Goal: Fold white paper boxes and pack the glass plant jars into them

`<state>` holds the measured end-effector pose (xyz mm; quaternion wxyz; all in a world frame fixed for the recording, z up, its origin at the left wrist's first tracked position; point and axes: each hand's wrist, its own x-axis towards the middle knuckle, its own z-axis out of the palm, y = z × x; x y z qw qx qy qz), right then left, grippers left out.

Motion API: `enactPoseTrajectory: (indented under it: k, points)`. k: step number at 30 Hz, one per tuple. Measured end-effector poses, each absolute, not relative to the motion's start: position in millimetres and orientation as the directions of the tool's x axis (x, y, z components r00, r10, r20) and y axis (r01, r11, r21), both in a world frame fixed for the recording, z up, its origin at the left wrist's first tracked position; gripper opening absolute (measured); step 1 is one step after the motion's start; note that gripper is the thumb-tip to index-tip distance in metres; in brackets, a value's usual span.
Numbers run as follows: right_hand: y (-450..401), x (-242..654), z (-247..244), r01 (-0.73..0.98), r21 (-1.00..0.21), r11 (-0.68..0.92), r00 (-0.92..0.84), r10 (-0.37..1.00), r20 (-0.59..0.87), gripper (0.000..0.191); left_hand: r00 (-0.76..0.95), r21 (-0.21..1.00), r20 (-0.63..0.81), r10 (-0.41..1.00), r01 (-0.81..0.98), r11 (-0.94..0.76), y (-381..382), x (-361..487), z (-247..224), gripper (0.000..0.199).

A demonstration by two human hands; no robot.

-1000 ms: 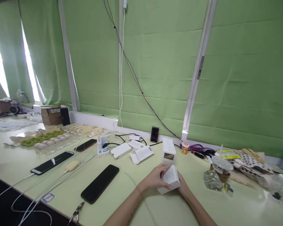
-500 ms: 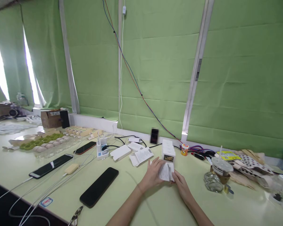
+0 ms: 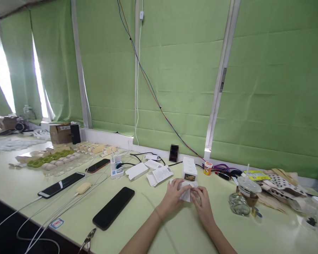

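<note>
Left hand (image 3: 172, 195): your fingers grasp the white carton (image 3: 185, 196)
Right hand (image 3: 204, 205): your fingers touch its edge — whether gripping, I can't tell
White boxes (image 3: 189, 167): just beyond, on the counter (image 3: 181, 233)

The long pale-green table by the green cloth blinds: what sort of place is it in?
Probably a workroom. The long pale-green table has a white plastic power strip with cables plugged in, and a row of small white cardboard boxes.
</note>
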<state>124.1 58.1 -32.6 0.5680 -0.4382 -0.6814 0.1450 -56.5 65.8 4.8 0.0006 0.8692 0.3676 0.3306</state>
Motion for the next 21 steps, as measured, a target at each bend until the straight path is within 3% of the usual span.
enactPoseTrajectory:
  k: [5, 12, 18, 21]
  points:
    - [65.9, 113.9, -47.4, 0.294, -0.838, 0.46, 0.04, 0.87, 0.492, 0.033, 0.576, 0.09, 0.534, 0.619, 0.689, -0.719, 69.2, -56.8, -1.1, 0.083]
    - [62.9, 123.3, -41.3, 0.168, -0.928, 0.334, -0.04, 0.942, 0.332, 0.042, 0.596, 0.066, 0.465, 0.655, 0.714, -0.697, 70.4, -65.0, 9.0, 0.085]
    - [60.7, 158.0, -41.7, 0.246, -0.92, 0.304, 0.071, 0.941, 0.33, 0.036, 0.568, 0.134, 0.401, 0.719, 0.74, -0.659, 78.7, -91.6, 18.4, 0.084]
    - [62.0, 175.8, -45.0, 0.321, -0.909, 0.266, 0.103, 0.944, 0.313, 0.031, 0.512, 0.228, 0.431, 0.743, 0.735, -0.639, 82.8, -106.0, 26.1, 0.078]
